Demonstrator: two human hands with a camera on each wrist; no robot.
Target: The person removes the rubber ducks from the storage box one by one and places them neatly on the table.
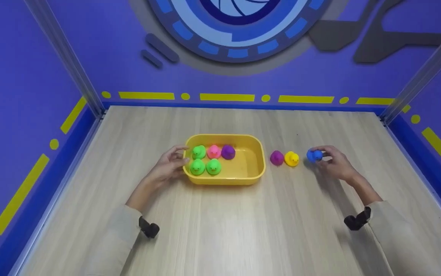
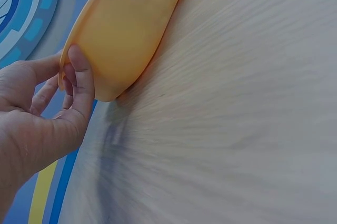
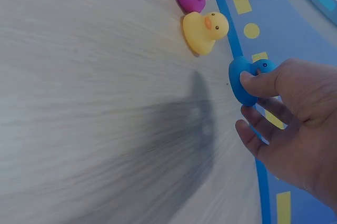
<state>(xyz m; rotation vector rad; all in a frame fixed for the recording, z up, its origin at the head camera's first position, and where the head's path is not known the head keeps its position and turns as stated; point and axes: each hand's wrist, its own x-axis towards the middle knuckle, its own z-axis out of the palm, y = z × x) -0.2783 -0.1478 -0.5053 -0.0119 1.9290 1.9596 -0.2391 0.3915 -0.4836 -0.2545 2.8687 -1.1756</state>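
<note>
Pale sleeves (image 1: 107, 239) lay nearest the head camera. Held just above the wooden table (image 1: 220, 222), a blue duck (image 1: 314, 155) was pinched by the right hand (image 1: 335, 165), its lower fingers loosely bent. Left of it sat a yellow duck (image 1: 292, 158) and magenta duck (image 1: 276, 157). Curled fingers of the left hand (image 1: 166, 165) gripped the left rim of a yellow tub (image 1: 249, 163) containing three green ducks (image 1: 197, 166), a pink duck (image 1: 213, 151) and a purple duck (image 1: 228, 152).

The head view is brightly lit; the right wrist view is dimmer, its tabletop (image 3: 84, 77) softly shadowed at lower centre.
</note>
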